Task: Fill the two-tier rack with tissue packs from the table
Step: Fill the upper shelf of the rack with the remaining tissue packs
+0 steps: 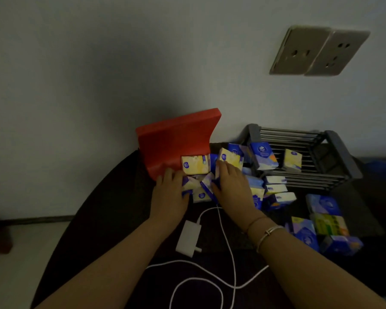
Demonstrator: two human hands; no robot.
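Dim scene over a dark round table [112,219]. Left hand [169,192] and right hand [231,186] pressing from either side on a cluster of tissue packs [198,188] at centre, just before a red stand [176,141]. At two o'clock, a grey two-tier rack [334,157] with two packs upright inside. At six, a white charger [188,238] with looping cable.
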